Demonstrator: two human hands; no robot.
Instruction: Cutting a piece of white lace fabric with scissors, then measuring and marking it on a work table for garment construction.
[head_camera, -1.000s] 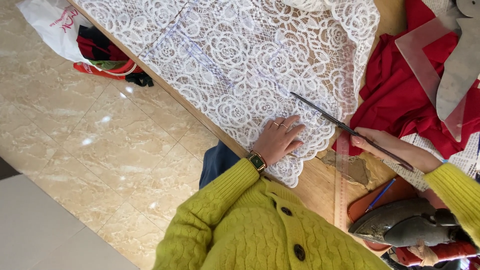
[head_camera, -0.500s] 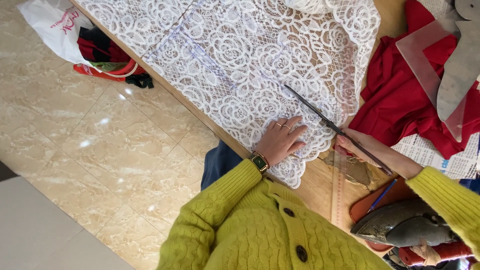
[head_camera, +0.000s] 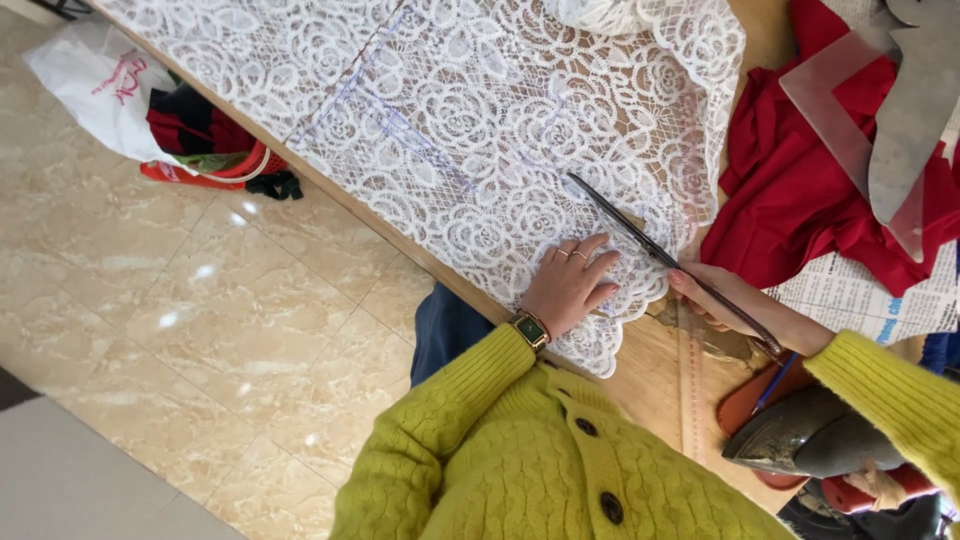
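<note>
the left hand (head_camera: 570, 285) lay flat, fingers spread, on white lace (head_camera: 480, 130) covering the table (head_camera: 650, 370). the right hand (head_camera: 725, 300) clamped scissors (head_camera: 650, 245), blades on the lace edge. a white bag (head_camera: 95, 95) held red items on the floor.

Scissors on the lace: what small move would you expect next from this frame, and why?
Probably a short closing snip further along the white lace. The scissors in the right hand lie with their blades over the lace near its scalloped edge, tips pointing inward, while the left hand presses the cloth flat right beside them on the wooden table.
</note>
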